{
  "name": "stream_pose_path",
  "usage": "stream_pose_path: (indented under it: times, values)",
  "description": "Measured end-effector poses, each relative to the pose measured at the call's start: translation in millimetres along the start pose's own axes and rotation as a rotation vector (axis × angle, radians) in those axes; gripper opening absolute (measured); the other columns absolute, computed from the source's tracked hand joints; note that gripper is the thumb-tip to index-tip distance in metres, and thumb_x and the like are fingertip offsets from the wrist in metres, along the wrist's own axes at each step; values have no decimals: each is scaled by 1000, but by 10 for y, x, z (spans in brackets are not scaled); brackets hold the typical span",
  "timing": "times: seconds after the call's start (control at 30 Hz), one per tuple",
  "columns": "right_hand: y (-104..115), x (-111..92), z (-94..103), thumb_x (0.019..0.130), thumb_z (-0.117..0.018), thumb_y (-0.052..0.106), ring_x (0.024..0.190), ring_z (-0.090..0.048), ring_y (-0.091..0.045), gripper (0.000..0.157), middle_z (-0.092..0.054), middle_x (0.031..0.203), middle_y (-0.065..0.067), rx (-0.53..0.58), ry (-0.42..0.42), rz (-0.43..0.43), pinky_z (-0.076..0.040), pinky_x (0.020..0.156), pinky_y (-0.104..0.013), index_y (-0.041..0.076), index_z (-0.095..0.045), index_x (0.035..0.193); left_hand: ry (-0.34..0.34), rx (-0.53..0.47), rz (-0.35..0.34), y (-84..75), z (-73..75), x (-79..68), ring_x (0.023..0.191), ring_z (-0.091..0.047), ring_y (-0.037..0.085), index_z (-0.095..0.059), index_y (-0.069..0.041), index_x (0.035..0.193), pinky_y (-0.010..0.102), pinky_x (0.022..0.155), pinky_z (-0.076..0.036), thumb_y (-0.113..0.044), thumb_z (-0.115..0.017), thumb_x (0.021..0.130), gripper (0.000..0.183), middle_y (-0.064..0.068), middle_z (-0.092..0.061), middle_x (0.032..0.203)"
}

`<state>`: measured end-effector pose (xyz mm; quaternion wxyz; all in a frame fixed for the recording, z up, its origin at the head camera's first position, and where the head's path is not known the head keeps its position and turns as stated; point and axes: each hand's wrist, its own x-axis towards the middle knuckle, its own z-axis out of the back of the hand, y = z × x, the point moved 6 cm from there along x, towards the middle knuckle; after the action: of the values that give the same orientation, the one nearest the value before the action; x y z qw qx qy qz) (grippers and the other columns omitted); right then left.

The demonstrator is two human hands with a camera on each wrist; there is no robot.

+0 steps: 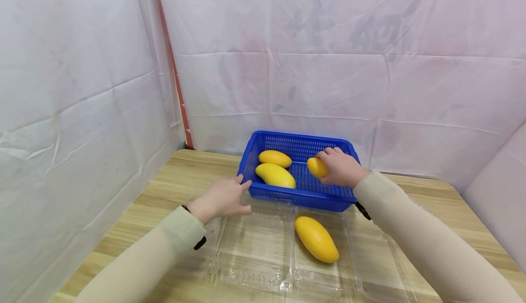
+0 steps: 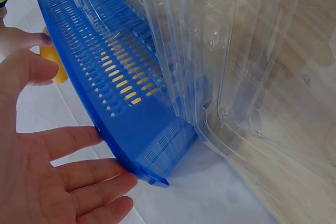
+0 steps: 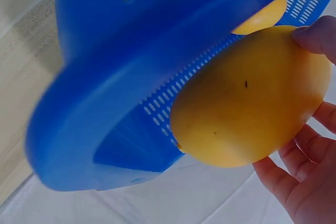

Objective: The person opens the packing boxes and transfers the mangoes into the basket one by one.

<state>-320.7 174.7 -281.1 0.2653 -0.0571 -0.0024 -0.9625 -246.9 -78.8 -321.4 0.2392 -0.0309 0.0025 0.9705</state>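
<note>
My right hand (image 1: 339, 167) grips a yellow mango (image 3: 247, 98) over the right part of a blue plastic basket (image 1: 302, 198). Thumb and fingers hold the fruit at one end in the right wrist view. Inside the basket, on the left, lie two more mangoes, a rear one (image 1: 274, 159) and a front one (image 1: 276, 176). My left hand (image 1: 225, 196) is at the basket's front left corner, its extended fingertips at the rim in the left wrist view. Another mango (image 1: 317, 240) lies in a clear plastic container (image 1: 255, 253) in front of the basket.
More clear plastic container sections (image 1: 376, 262) spread to the right on the wooden table (image 1: 164, 202). White sheeting (image 1: 312, 79) hangs behind the table and along both sides, close behind the basket.
</note>
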Motion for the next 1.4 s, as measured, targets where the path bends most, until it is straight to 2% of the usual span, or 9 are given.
stream_pose_path:
  times: [0.53, 0.8, 1.4]
  values:
    - [-2, 274, -70, 70, -78, 25, 93, -48, -30, 56, -56, 109, -15, -34, 44, 27, -47, 80, -44, 1, -57, 117, -11, 17, -3, -5, -16, 2, 125, -45, 30, -47, -9, 138, 45, 95, -42, -53, -59, 81, 72, 19, -42, 139]
    - [-56, 391, -107, 71, -79, 25, 97, -49, -30, 60, -56, 113, -15, -31, 98, -23, -47, 85, -46, 1, -56, 121, -15, 22, -15, -24, -12, -2, 124, -45, 31, -47, -8, 137, 45, 93, -43, -52, -59, 82, 72, 21, -43, 138]
    - [-194, 509, -170, 71, -79, 24, 97, -48, -30, 60, -56, 112, -15, -11, 138, -78, -46, 86, -47, 2, -56, 122, -24, 43, -24, -16, -11, 13, 123, -47, 32, -48, -7, 136, 45, 91, -44, -52, -60, 81, 73, 21, -44, 136]
